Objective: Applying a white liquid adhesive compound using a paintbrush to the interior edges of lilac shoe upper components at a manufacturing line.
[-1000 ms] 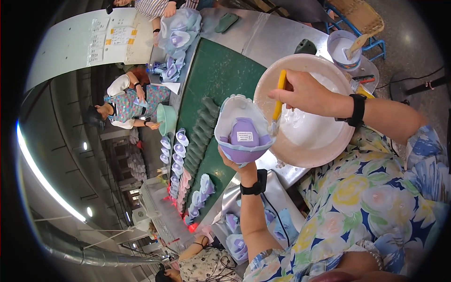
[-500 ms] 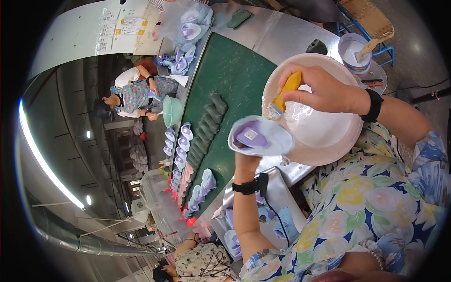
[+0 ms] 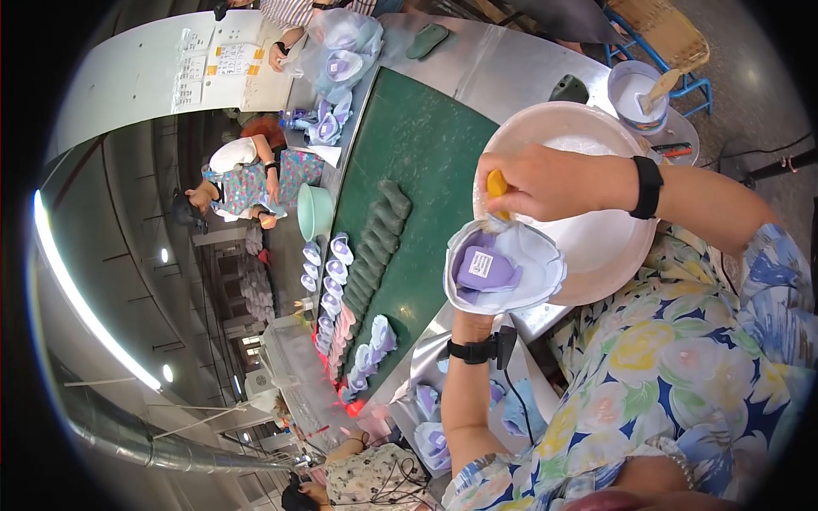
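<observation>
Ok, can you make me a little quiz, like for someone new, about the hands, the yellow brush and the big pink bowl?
1. What does the camera wearer's right hand hold?
A) grey metal scissors
B) a yellow-handled brush
C) a clear glass bottle

2. True or false: the wearer's left hand holds up a pale-blue and purple, cupped fabric piece with a small white rectangular label showing.

3. What colour is the liquid in the large, round, pale-pink basin?

Key:
1. B
2. True
3. White
</observation>
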### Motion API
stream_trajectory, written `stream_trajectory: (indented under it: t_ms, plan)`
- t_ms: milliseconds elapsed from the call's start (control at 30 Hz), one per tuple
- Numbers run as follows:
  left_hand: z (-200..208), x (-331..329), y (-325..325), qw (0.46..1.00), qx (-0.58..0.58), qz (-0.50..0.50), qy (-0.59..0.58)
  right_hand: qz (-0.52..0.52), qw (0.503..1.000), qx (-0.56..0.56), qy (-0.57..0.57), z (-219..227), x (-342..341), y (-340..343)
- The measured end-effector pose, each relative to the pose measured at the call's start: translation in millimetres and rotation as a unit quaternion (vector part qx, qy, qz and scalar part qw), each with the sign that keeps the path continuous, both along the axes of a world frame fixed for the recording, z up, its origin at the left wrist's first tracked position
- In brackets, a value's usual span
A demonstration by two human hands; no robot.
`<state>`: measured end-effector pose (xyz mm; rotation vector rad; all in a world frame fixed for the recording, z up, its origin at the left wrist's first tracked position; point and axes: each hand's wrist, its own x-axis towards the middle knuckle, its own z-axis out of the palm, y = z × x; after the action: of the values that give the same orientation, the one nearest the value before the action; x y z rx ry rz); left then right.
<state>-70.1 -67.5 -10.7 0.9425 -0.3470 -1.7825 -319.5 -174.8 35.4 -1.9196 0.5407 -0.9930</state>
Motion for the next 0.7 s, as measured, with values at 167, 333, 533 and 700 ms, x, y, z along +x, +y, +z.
stream_trajectory:
  t_ms: [167, 333, 533, 700]
  plan:
    - [14.7, 7.3, 3.9, 0.997, -0.049, -0.001, -0.068, 0.017, 0.997, 0.018, 0.068, -0.5, -19.0, 4.1]
    - [12.9, 4.4, 5.2, 0.993, -0.083, 0.012, -0.088, -0.002, 0.984, -0.164, -0.064, -3.1, -4.1, 8.1]
    - [10.3, 27.2, 7.5, 0.973, -0.094, 0.116, -0.178, 0.063, 0.981, -0.167, 0.075, 1.5, -8.2, 11.0]
    - [6.4, 40.1, 4.9, 0.915, -0.164, 0.067, -0.362, -0.039, 0.992, -0.122, -0.023, 15.6, 33.0, 3.9]
